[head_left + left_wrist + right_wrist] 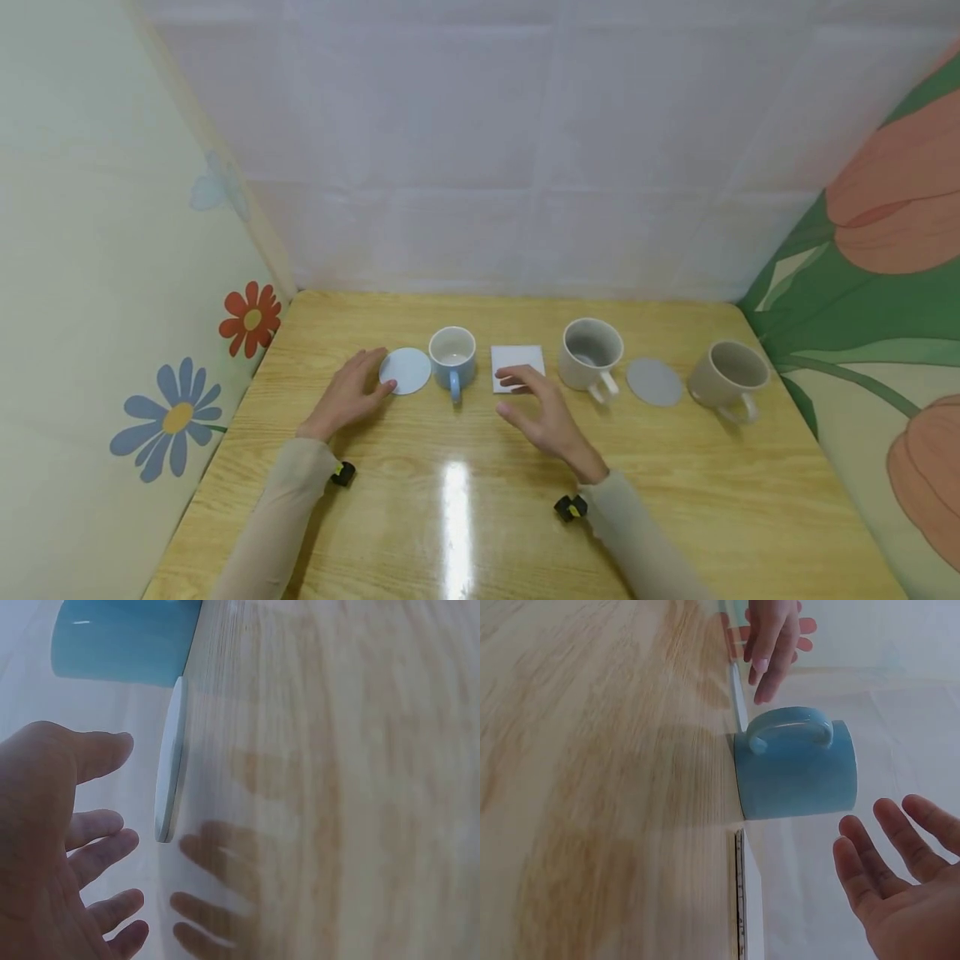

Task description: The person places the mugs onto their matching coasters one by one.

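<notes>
My left hand (349, 392) hovers at the left side of a round pale blue coaster (406, 371), thumb and fingers spread and holding nothing. In the left wrist view a gap shows between those fingers and the coaster (171, 761). A light blue mug (453, 360) with a white inside stands just right of this coaster, its handle toward me. My right hand (546, 417) is over the near right part of a square white coaster (517, 358), fingers loosely bent around nothing. The right wrist view has the blue mug (799, 776) beyond its fingertips, apart from them.
Right of the square coaster stands a white mug (589, 354), then a round grey coaster (655, 382), then a beige-grey mug (727, 375). All are in a row toward the far side of the wooden table (405, 517). A pale curtain (480, 167) hangs behind.
</notes>
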Demonstrator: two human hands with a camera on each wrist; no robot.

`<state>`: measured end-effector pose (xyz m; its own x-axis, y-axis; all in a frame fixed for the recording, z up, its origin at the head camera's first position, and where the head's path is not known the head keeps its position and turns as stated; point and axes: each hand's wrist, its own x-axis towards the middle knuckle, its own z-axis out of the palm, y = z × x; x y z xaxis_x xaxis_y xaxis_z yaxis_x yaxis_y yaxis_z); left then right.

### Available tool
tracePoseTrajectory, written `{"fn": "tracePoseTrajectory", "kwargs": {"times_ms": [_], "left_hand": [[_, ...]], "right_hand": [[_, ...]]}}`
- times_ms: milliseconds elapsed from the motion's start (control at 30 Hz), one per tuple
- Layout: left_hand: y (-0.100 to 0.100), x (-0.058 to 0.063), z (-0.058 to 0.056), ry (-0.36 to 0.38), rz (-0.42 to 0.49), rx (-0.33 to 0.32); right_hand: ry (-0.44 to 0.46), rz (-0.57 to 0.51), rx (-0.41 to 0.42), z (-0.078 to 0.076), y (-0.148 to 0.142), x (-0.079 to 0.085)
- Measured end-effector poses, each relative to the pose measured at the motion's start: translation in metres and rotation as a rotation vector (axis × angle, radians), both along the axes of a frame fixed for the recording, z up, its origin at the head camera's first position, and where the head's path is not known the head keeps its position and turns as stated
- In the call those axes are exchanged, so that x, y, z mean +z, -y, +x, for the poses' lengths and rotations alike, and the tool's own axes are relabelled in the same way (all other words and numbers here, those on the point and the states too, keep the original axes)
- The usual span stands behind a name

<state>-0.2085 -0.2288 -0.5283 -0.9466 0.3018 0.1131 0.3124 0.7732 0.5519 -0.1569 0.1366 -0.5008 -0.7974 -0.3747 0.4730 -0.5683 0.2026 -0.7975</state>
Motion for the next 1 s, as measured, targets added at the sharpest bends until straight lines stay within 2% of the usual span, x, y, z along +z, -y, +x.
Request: {"fn": "tracePoseTrajectory", "kwargs": {"times_ms": [300, 567, 800, 1000], "left_hand": [[0.004, -0.006, -0.001, 0.018, -0.009, -0.031], [0.004, -0.004, -0.004, 0.035, -0.037, -0.073], [0.005, -0.004, -0.005, 0.076, -0.062, -0.074], [0.008, -0.005, -0.006, 0.08, -0.069, -0.091]], "right_hand": [[0.044, -0.029, 0.029, -0.001, 0.009, -0.007], [0.081, -0.034, 0.047, -0.002, 0.018, -0.013], [0.125, -0.044, 0.073, -0.003, 0.027, -0.012], [0.147, -0.058, 0.089, -0.004, 0.034, -0.015]]}}
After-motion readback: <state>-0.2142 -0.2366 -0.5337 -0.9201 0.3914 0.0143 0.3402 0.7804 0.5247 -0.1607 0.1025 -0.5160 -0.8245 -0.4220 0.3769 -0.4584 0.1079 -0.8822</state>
